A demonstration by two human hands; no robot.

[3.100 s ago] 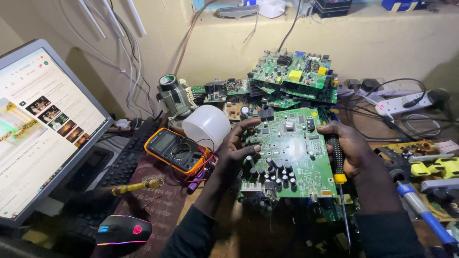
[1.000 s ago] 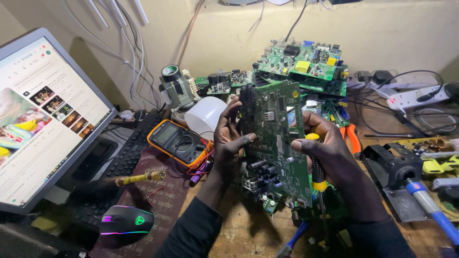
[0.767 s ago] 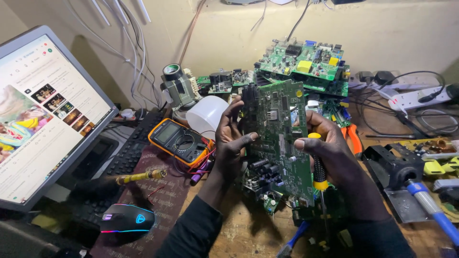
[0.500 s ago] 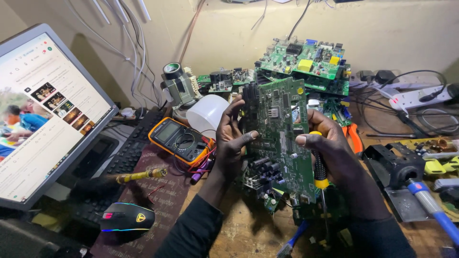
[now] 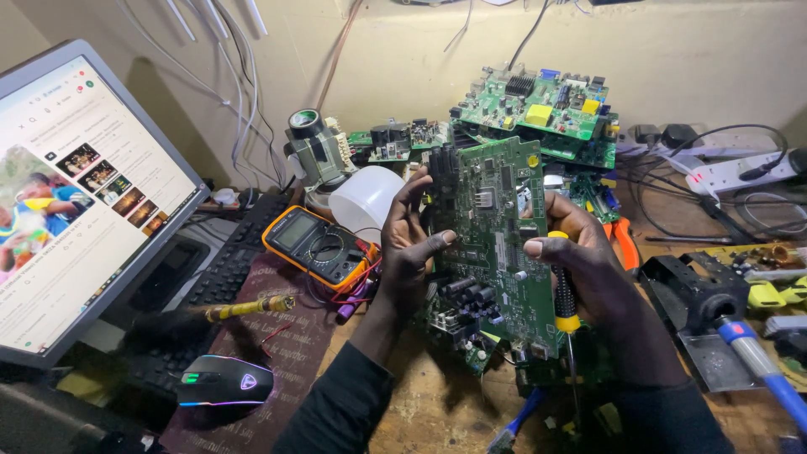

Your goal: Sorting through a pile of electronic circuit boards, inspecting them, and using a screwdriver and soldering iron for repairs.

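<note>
Green and tilted nearly upright, the circuit board [image 5: 496, 244] is held above the wooden bench between both hands. The left hand [image 5: 408, 252] grips its left edge, thumb across the face. The right hand [image 5: 588, 269] clasps the right edge and also a yellow-banded screwdriver [image 5: 565, 315]. An orange multimeter [image 5: 315, 245] lies just left.

My left hand [image 5: 409, 252] sits at centre frame, fingers curled, thumb pointing right. My right hand [image 5: 588, 269] is right of centre, fist closed, thumb pointing left, both forearms rising from the bottom edge.
</note>
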